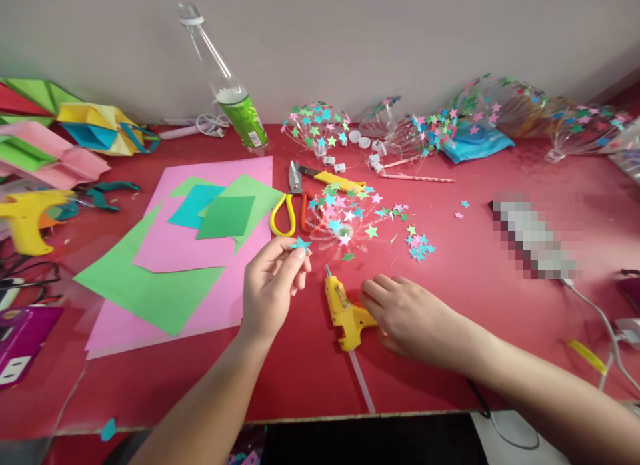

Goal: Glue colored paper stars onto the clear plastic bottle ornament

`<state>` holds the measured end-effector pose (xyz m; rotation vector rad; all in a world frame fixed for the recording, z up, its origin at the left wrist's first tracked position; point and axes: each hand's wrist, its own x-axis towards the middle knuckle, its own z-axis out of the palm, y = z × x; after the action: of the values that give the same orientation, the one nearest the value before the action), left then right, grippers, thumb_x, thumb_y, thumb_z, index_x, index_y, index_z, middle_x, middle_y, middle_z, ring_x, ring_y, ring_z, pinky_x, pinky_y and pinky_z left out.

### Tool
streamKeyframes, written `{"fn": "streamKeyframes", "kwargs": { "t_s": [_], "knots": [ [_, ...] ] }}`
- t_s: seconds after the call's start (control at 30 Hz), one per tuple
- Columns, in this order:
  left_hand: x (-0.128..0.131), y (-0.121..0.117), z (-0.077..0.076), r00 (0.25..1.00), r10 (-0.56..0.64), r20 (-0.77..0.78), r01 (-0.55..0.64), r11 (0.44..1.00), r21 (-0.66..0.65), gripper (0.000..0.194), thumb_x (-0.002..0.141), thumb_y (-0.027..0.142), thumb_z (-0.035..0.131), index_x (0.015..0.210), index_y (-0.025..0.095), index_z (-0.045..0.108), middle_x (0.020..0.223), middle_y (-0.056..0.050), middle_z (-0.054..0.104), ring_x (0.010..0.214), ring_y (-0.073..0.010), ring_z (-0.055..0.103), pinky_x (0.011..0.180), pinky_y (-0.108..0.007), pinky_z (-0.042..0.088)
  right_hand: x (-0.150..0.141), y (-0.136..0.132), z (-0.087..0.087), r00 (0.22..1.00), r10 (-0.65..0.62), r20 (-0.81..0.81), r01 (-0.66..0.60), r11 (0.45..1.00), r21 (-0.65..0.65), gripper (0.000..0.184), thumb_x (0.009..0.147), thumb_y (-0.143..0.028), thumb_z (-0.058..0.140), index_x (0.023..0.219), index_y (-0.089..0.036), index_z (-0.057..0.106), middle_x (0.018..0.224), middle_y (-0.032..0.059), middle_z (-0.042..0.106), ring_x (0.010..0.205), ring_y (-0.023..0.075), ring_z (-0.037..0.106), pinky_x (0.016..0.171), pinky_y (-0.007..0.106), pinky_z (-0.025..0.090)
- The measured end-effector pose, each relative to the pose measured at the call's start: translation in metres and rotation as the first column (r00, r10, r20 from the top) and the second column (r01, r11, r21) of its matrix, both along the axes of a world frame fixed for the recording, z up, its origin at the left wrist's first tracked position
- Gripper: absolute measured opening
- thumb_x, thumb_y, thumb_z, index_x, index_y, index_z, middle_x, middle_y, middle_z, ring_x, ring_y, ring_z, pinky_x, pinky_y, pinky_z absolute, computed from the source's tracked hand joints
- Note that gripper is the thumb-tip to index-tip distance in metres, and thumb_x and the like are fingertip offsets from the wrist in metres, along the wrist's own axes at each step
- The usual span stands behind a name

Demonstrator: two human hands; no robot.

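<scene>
Between the thumb and fingers of my left hand (pixel 275 278) is a small blue paper star (pixel 301 244). My right hand (pixel 415 318) is closed around the handle of a yellow hot glue gun (pixel 347 311), its fingertips partly hidden. A clear glue stick (pixel 362 382) sticks out of the gun's back end, and the nozzle points away from me. Just beyond both hands sits a clear plastic piece cut into curved strips (pixel 325 235), with pink, green and blue stars on it. A small pile of loose stars (pixel 421 246) lies to its right.
Pink and green paper sheets (pixel 165 298) lie on the left. Behind my left hand are yellow-and-red-handled scissors (pixel 283 215) and a yellow utility knife (pixel 340 181). A bottle (pixel 243 118) and star-covered plastic pieces (pixel 320 128) stand by the wall. Another yellow glue gun (pixel 35 218) is far left.
</scene>
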<state>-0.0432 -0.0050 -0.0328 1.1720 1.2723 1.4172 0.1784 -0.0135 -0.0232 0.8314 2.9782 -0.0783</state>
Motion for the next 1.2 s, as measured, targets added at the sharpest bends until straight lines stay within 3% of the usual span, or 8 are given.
{"fn": "streamKeyframes", "kwargs": {
  "t_s": [0.2,0.37,0.53,0.63,0.8,1.03,1.2],
  "knots": [
    [-0.003,0.009,-0.004,0.999,0.036,0.014,-0.036,0.999,0.022,0.008,0.089,0.023,0.057,0.085,0.019,0.064,0.066,0.003,0.06,0.043,-0.0042,0.048,0.034,-0.014,0.031,-0.006,-0.002,-0.005,1.0,0.006,0.017,-0.007,0.998,0.065,0.019,0.078,-0.008,0.045,0.093,-0.015,0.056,0.089,0.006,0.053,0.075,0.0189,0.048,0.069,0.036,0.037],
    [-0.008,0.014,-0.005,0.993,0.112,0.029,-0.113,0.992,0.047,0.009,0.087,0.022,0.059,0.08,0.017,0.063,0.064,0.003,0.059,0.042,-0.0038,0.047,0.033,-0.014,0.029,-0.005,0.003,-0.004,0.987,0.021,-0.16,-0.024,1.0,-0.017,0.019,0.079,-0.006,0.044,0.091,-0.015,0.055,0.091,0.0068,0.056,0.062,0.0148,0.043,0.058,0.032,0.037],
    [-0.005,0.013,-0.003,0.993,0.117,0.024,-0.117,0.993,-0.003,0.009,0.085,0.023,0.061,0.08,0.017,0.065,0.062,0.004,0.058,0.043,-0.0031,0.046,0.036,-0.013,0.031,0.002,0.006,0.005,0.842,-0.025,-0.539,-0.002,0.999,-0.05,0.018,0.09,-0.013,0.04,0.1,-0.012,0.055,0.093,0.0112,0.06,0.069,0.0156,0.054,0.056,0.028,0.044],
    [0.002,0.008,-0.003,0.999,0.041,0.015,-0.04,0.996,-0.08,0.012,0.084,0.026,0.063,0.078,0.016,0.066,0.057,0.004,0.057,0.042,-0.0037,0.046,0.037,-0.013,0.034,0.005,0.009,0.006,0.771,-0.05,-0.635,0.028,0.999,-0.045,0.016,0.093,-0.022,0.044,0.1,-0.014,0.055,0.095,0.0118,0.061,0.076,0.0172,0.058,0.063,0.03,0.048],
    [0.012,0.001,-0.003,0.997,-0.059,0.047,0.065,0.99,-0.128,0.013,0.084,0.027,0.061,0.078,0.015,0.066,0.061,0.002,0.064,0.042,-0.0046,0.048,0.038,-0.014,0.037,0.005,0.011,0.004,0.724,-0.063,-0.687,0.055,0.998,-0.034,0.018,0.088,-0.033,0.057,0.09,-0.015,0.055,0.085,0.0087,0.061,0.071,0.0175,0.055,0.063,0.032,0.047],
    [0.015,-0.004,0.001,0.994,-0.102,0.034,0.106,0.984,-0.144,0.013,0.084,0.028,0.061,0.08,0.016,0.065,0.066,0.001,0.066,0.043,-0.0042,0.048,0.039,-0.015,0.037,0.002,0.012,0.005,0.746,-0.108,-0.657,0.099,0.994,-0.05,0.019,0.087,-0.032,0.054,0.076,-0.017,0.052,0.072,0.0062,0.058,0.062,0.0158,0.051,0.055,0.029,0.042],
    [0.016,-0.004,0.001,0.992,-0.117,0.045,0.122,0.981,-0.152,0.012,0.084,0.027,0.06,0.08,0.016,0.064,0.054,0.004,0.057,0.042,-0.0053,0.048,0.039,-0.015,0.036,0.003,0.014,0.002,0.756,-0.122,-0.643,0.119,0.992,-0.049,0.021,0.088,-0.032,0.051,0.073,-0.018,0.05,0.067,0.0039,0.054,0.058,0.0145,0.048,0.053,0.028,0.039]
  ]
}}
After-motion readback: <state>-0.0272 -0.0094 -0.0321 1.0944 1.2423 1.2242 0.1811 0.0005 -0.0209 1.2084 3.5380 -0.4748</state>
